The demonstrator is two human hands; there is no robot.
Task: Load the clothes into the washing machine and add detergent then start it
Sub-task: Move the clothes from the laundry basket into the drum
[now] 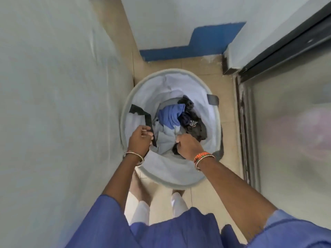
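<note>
Right hand's fingertips (176, 140) buried in clothes (172, 119).

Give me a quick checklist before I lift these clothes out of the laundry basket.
1. Right hand grips the clothes: ok, fingers curled round dark and pale fabric.
2. Left hand steadies the laundry basket: ok, it holds the black handle strap.
3. Basket stands on the floor: ok.
4. Whole load gathered: not ok, the blue garment and dark clothes lie loose.
5. Washing machine open and ready: cannot tell, none in view.
6. Detergent within reach: cannot tell, none in view.
</note>
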